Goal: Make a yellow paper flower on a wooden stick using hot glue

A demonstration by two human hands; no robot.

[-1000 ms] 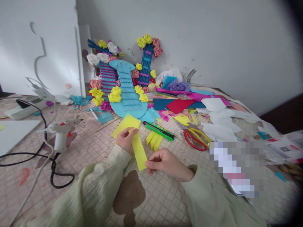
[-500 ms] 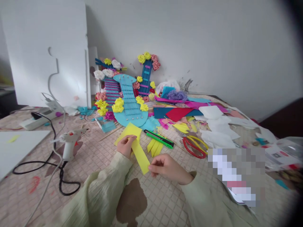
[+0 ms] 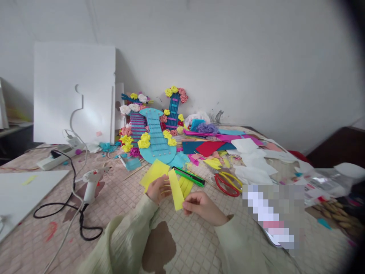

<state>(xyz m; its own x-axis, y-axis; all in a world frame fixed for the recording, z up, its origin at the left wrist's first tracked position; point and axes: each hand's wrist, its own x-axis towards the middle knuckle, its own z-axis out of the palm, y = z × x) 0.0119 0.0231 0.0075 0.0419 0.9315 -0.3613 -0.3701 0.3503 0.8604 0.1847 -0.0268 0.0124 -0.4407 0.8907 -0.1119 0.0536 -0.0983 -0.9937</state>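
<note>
A yellow crepe paper strip (image 3: pixel 176 190) stands tilted above the table, its lower right corner pinched between the thumb and fingers of my right hand (image 3: pixel 203 207). Just left of the strip is my left hand (image 3: pixel 158 189), its fingers apart and holding nothing that I can see. Beyond that hand lies a larger yellow paper sheet (image 3: pixel 155 172). Several short yellow strips (image 3: pixel 187 185) rest behind the held one, partly hidden by it. A green and black utility knife (image 3: pixel 189 176) lies across the table just past them.
Scissors with red and yellow handles (image 3: pixel 227 184) lie to the right, near white paper (image 3: pixel 253 167). A white glue gun (image 3: pixel 91 184) with a looping black cord stands at left. Blue guitar-shaped crafts with paper flowers (image 3: pixel 156 137) lean at the back.
My left hand has let go of the strip's upper end and opened beside it. The strip now stands more upright in my right hand. The view has tilted up and turned slightly.
</note>
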